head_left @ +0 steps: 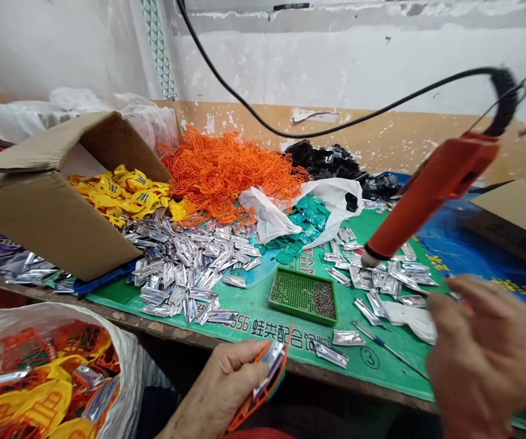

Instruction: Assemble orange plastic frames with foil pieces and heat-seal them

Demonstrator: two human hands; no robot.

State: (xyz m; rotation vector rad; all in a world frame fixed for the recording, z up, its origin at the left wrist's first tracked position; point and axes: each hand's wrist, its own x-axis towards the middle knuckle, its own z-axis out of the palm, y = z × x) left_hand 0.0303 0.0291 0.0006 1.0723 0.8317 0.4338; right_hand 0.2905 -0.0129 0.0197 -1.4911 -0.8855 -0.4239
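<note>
My left hand (226, 381) is closed, pinching an orange plastic frame (256, 402) with a silvery metal piece (270, 366) laid on it, at the table's front edge. A bit of green shows behind the frame. At the right, my right hand (487, 360) is smeared by motion, so its fingers do not read clearly. Above it an orange-red electric screwdriver (432, 192) hangs tilted from a black cable, apart from the hand. A small green tray (284, 310) holding many tiny screws (324, 299) sits on the table between the hands.
Silvery metal pieces (185, 262) lie heaped left of the tray. Behind are orange frames (230, 171), yellow parts (130, 192) in a cardboard box (52, 213), green parts (309, 216) in a bag and black parts (327, 158). A hand screwdriver (395, 352) and a white sack (128, 366) are nearer.
</note>
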